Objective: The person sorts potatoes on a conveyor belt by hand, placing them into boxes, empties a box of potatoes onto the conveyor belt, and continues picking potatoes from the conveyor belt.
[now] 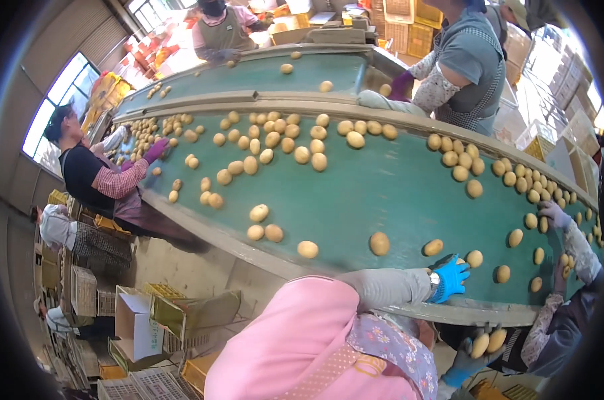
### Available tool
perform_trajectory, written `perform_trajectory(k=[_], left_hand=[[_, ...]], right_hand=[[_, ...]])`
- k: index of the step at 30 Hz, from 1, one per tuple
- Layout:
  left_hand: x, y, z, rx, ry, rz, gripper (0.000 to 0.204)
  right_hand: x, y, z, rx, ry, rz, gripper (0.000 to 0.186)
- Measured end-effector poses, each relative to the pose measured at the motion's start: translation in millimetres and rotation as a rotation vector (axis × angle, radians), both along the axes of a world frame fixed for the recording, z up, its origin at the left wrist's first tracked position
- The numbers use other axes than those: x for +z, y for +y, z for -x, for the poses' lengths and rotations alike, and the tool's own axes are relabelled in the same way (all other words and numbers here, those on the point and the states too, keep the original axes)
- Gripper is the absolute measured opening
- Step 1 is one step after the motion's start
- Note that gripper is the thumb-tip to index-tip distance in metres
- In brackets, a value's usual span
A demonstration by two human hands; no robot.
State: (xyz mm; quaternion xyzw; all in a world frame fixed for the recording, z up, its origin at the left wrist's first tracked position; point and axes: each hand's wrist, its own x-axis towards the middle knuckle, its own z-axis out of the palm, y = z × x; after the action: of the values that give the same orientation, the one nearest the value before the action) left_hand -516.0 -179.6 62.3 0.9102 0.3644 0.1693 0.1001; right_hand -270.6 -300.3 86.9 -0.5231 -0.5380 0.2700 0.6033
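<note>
My left hand (451,280), in a blue glove below a grey sleeve and watch, is closed over a potato (461,261) on the green conveyor belt (315,200), near its front rail. My right hand (469,360), gloved in grey and blue, is below the rail, closed on two oval potatoes (487,343). Loose pale-brown potatoes (380,243) lie around my left hand, and several more line the belt's far side.
Co-workers stand at left (99,173), across the belt (469,73), farther back (212,33) and at right (562,333); one co-worker's gloved hand (555,213) reaches among potatoes. A second belt (242,80) runs behind. Crates (85,290) and a cardboard box (135,327) occupy the lower left.
</note>
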Motion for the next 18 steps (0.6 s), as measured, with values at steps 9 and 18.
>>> perform_trajectory(k=[9, 18], left_hand=[[4.2, -103.5, 180.1, 0.349, 0.259, 0.118, 0.045], [23.6, -238.2, 480.4, 1.227, 0.381, 0.069, 0.024]], right_hand=[[38.6, -0.2, 41.6, 0.917, 1.538, 0.418, 0.081], [61.4, 18.4, 172.3, 0.441, 1.043, 0.399, 0.058]])
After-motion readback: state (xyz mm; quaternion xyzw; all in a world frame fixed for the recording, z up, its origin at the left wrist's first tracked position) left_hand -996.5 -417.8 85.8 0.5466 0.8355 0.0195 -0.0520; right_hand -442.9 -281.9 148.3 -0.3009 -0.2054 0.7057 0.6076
